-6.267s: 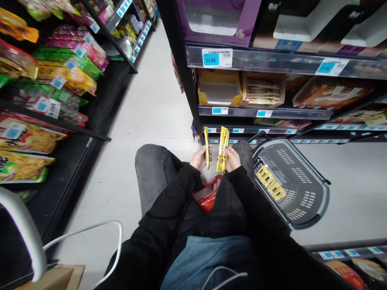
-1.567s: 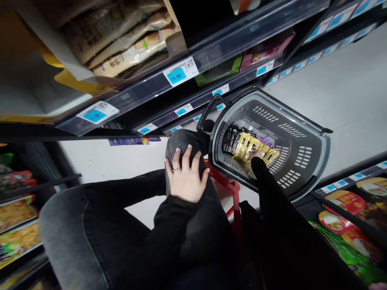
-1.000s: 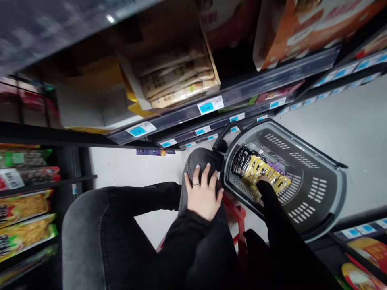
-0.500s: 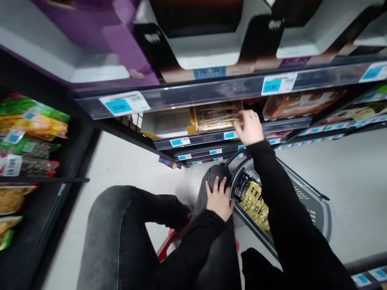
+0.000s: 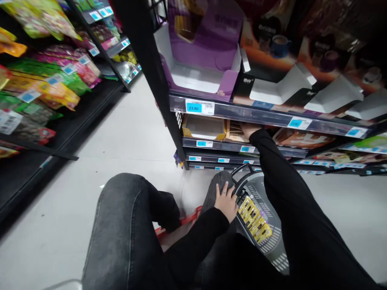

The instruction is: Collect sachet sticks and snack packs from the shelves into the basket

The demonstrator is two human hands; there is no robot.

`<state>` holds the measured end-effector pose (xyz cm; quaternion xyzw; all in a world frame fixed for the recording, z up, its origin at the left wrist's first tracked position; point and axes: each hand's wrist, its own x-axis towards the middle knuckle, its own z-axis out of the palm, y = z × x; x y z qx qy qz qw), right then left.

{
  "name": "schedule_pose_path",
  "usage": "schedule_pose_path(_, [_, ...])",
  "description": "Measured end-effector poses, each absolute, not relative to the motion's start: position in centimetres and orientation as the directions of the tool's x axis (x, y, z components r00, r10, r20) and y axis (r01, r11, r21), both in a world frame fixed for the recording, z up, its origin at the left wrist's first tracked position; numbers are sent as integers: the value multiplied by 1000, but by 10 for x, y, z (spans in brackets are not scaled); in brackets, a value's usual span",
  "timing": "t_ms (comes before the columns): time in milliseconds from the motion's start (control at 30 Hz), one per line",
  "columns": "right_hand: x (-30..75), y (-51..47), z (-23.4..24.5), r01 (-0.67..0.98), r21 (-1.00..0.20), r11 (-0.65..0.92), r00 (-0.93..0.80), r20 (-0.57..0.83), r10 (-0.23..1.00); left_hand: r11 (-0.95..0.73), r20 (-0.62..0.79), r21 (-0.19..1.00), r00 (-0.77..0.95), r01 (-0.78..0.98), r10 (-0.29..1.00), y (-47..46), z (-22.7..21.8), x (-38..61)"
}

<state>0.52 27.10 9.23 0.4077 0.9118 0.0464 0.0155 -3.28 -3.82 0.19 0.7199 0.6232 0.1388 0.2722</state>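
Observation:
I sit low in a shop aisle. My left hand lies flat on my right knee, fingers spread, a ring on one finger. My right hand reaches into the second shelf beside a cardboard box of brown packets; its fingers are hidden under the shelf edge. By my knee on the floor stands a grey shopping basket holding a row of yellow packets with dark ones beside them.
A black shelf unit with blue price tags stands ahead; an open yellow box and a purple display box sit on it. Snack bags fill the left shelves. A red stool shows under me. Grey floor runs between.
My right hand left the yellow packets in the basket and rose to the shelf with the brown packets, going further in. My left hand stayed on the knee. My view tilted up.

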Motion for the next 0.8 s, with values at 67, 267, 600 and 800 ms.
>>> schedule_pose_path(67, [6, 262, 91, 702, 206, 682, -701, 27, 713, -135, -102, 604, 244, 786, 964, -53, 0, -39])
schedule_pose_path(267, [8, 252, 93, 652, 344, 676, -717, -10, 697, -224, 25, 766, 321, 602, 947, -105, -16, -84])
schedule_pose_path(600, [26, 216, 108, 718, 443, 537, -652, 158, 742, 55, -46, 954, -35, 295, 998, -90, 11, -165])
schedule_pose_path(800, [39, 172, 112, 864, 74, 498, -494, 311, 812, 107, -92, 992, -196, 69, 976, -104, -5, -197])
